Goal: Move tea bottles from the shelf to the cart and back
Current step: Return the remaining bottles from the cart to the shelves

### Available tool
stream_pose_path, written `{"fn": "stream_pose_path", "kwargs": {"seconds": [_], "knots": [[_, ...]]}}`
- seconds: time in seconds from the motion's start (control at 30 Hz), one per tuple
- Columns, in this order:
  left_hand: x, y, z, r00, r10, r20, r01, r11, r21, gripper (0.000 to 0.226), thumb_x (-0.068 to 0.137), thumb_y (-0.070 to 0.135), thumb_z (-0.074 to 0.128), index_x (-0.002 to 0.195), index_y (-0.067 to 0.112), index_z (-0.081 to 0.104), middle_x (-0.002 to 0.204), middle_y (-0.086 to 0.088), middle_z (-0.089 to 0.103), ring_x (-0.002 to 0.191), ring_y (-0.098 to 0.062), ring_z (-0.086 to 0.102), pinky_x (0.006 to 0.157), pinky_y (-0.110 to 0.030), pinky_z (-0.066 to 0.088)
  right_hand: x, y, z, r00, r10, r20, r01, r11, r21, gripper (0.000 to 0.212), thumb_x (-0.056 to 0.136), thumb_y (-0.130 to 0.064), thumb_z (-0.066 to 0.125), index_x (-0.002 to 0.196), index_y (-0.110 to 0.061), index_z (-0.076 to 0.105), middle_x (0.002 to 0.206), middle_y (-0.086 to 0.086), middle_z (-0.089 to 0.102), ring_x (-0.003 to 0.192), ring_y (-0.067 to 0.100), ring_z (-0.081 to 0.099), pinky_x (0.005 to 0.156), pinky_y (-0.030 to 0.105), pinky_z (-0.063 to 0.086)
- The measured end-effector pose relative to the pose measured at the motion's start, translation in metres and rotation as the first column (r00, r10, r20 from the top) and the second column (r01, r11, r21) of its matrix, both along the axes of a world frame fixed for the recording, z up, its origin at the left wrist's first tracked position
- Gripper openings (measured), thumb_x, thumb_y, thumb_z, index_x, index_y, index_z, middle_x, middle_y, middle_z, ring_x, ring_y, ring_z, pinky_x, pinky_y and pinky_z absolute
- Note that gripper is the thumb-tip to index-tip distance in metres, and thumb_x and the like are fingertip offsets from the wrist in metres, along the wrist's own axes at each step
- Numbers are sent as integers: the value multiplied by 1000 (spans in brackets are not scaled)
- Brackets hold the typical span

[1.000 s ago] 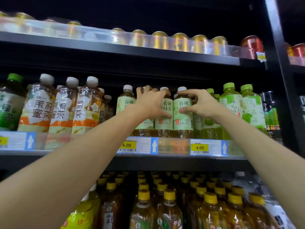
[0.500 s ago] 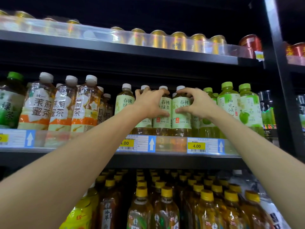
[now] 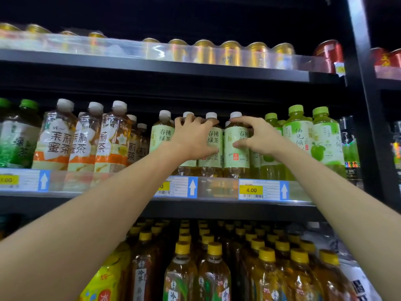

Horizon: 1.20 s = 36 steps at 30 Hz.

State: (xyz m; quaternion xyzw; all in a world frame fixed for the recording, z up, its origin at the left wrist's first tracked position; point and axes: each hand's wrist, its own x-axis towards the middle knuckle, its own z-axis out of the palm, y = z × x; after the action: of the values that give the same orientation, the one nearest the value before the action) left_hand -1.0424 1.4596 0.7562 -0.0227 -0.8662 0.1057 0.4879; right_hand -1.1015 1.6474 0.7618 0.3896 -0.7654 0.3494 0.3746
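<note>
Several white-capped green tea bottles with pale green labels stand in a row on the middle shelf [image 3: 217, 210]. My left hand [image 3: 193, 137] wraps around the second bottle in the row, which it mostly hides; the fingers curl over its shoulder beside the third bottle [image 3: 213, 144]. My right hand [image 3: 255, 135] grips the fourth bottle [image 3: 235, 148], fingers over its neck and thumb on the label. All bottles stand upright on the shelf. No cart is in view.
Orange-labelled jasmine tea bottles [image 3: 56, 137] stand to the left, green-capped pomelo drinks [image 3: 298, 135] to the right. Gold cans [image 3: 230, 53] line the top shelf. Yellow-capped bottles [image 3: 213, 272] fill the shelf below. A black upright post [image 3: 373, 105] borders the right.
Both hands stay on the same bottles; my right hand's fingers have closed a little further over the bottle's neck. The view has drifted slightly.
</note>
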Motion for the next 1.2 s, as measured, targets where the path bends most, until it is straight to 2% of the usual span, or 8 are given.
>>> {"fn": "stream_pose_path", "kwargs": {"seconds": [0.17,0.27,0.43,0.57,0.67,0.83,1.0,1.2], "knots": [[8,0,-13,997,50,-59,-54,995,-78,82,86,56,63,153,26,26,147,-10,42,138,-31,32,112,-51,24,3,-6,-10,986,-97,-138,86,993,-84,68,77,-10,81,138,-23,56,133,9,51,120,24,53,91,23,38],[17,-3,-16,993,64,-103,-75,992,-103,79,87,53,65,151,25,27,143,-10,43,134,-31,35,109,-48,28,7,-8,-17,969,-159,-190,137,983,-120,64,76,-10,79,136,-19,56,136,8,48,122,24,51,92,21,35],[43,-13,-10,989,114,-93,-124,986,-110,70,90,52,61,148,25,35,142,-8,46,129,-30,41,104,-48,35,31,-15,-23,906,-319,-277,313,947,-67,66,77,-20,75,138,-22,50,137,5,44,127,25,43,93,37,46],[77,-30,-9,989,123,-85,-132,985,-113,67,91,55,60,146,24,37,136,-7,50,125,-32,47,98,-49,41,68,-38,-22,873,-394,-289,417,909,20,73,79,-35,75,143,-22,44,141,4,42,130,25,39,90,39,45],[106,-52,-11,985,156,-70,-163,979,-119,65,91,53,60,144,23,39,135,-8,51,124,-32,47,100,-50,39,100,-64,-21,880,-385,-280,415,908,57,71,81,-38,73,144,-24,42,141,3,41,130,25,38,84,37,42],[162,-108,-19,979,202,-39,-205,973,-103,63,91,51,58,144,23,39,135,-9,49,125,-34,46,100,-49,38,149,-123,-32,912,-322,-253,355,930,97,74,80,-35,73,146,-24,40,141,3,42,130,25,39,86,37,43],[219,-170,-37,959,282,5,-281,957,-70,62,91,52,58,142,21,42,133,-11,50,123,-37,47,98,-51,42,198,-188,-48,941,-254,-222,287,949,130,70,84,-35,71,147,-21,41,146,6,40,135,27,36,98,40,41],[282,-238,-57,924,378,52,-378,926,-15,62,93,52,58,144,22,40,135,-11,50,125,-37,47,98,-51,40,248,-266,-52,965,-128,-228,166,973,157,70,82,-30,71,144,-19,43,141,8,43,131,29,39,100,43,43]]}}
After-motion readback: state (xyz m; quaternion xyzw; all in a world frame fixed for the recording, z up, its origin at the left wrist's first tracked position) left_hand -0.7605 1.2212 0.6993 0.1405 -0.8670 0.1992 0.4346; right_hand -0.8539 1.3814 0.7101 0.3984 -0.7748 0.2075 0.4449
